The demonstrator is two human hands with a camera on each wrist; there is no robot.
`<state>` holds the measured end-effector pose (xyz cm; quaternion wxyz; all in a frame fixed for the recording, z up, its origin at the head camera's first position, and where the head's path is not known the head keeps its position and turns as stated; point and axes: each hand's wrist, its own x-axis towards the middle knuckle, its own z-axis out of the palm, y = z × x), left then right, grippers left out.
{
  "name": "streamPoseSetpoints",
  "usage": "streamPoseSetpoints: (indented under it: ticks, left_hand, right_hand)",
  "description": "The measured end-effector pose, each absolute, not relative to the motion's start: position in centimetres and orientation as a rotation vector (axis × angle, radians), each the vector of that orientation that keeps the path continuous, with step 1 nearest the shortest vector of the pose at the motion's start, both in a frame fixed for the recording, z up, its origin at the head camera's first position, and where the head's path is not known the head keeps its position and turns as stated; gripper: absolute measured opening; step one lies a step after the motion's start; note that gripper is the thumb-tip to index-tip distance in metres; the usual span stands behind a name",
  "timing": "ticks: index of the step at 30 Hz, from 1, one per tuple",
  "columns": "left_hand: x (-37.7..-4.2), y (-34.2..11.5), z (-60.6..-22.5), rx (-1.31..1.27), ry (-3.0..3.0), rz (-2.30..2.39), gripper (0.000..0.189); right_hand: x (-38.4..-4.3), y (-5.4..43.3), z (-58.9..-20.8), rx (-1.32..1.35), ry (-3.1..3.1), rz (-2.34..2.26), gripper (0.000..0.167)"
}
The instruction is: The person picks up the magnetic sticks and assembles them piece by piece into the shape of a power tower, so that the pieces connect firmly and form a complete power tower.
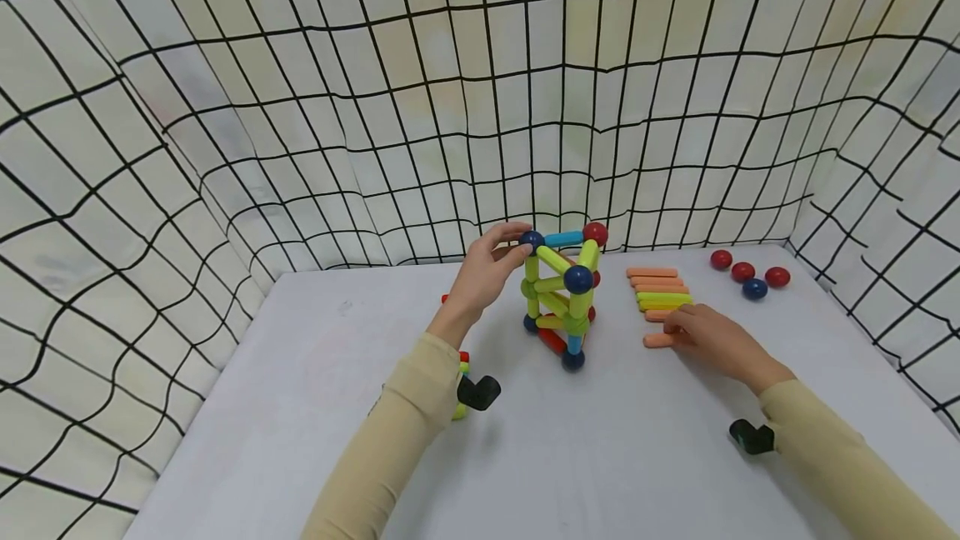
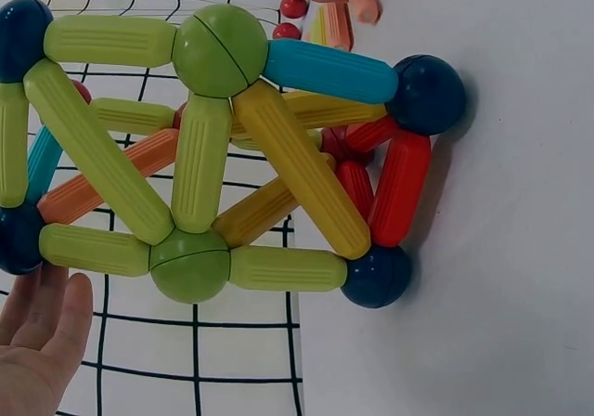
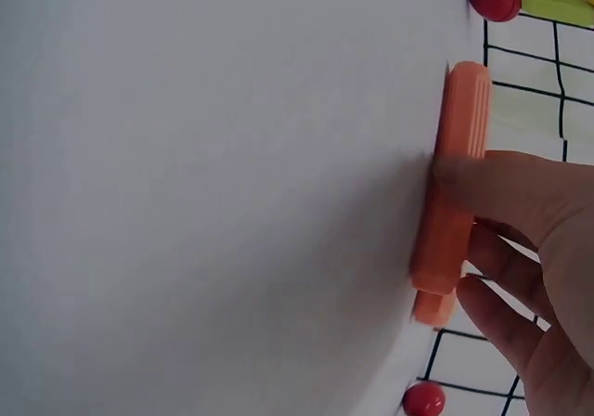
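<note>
A tower of plastic sticks and balls (image 1: 551, 283) stands upright on the white table, mostly lime green with blue, yellow, orange and red sticks. At its top left corner, my left hand (image 1: 483, 269) holds a dark blue ball (image 1: 532, 240) between thumb and fingers. The left wrist view shows those fingertips right at the ball (image 2: 19, 240). Over to the right, my right hand (image 1: 716, 346) pinches an orange stick (image 1: 657, 341) low over the tabletop. In the right wrist view, the thumb lies across this ribbed orange stick (image 3: 462, 110), with the other fingers behind it.
Orange and lime sticks (image 1: 663, 297) lie in a row just beyond my right hand. Further right are several red balls (image 1: 743, 272) and a dark blue ball (image 1: 754, 289). Small coloured pieces (image 1: 460, 412) show partly behind my left sleeve. Black-lined netting (image 1: 465, 132) encloses the table.
</note>
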<state>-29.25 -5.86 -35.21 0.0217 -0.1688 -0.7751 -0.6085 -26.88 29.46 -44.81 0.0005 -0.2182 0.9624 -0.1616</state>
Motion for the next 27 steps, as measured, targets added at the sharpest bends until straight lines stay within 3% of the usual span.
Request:
streamPoseSetpoints:
  ticks: [6,15,27]
  left_hand:
    - [-29.2,-5.7,-35.3,-0.536,-2.374,-1.920,0.037]
    - [-29.2,-5.7,-35.3,-0.544,-2.347,-1.937,0.035]
    - [-29.2,-5.6,-35.3,-0.554,-2.336,-1.947,0.037]
  right_hand:
    - [-27.2,26.6,-43.4,-0.746,2.949,-0.860,0.030]
    - [-26.3,20.7,-38.6,-0.321,2.617,-1.545,0.059]
    - [-26.8,18.5,-38.3,-0.150,2.439,-1.718,0.060]
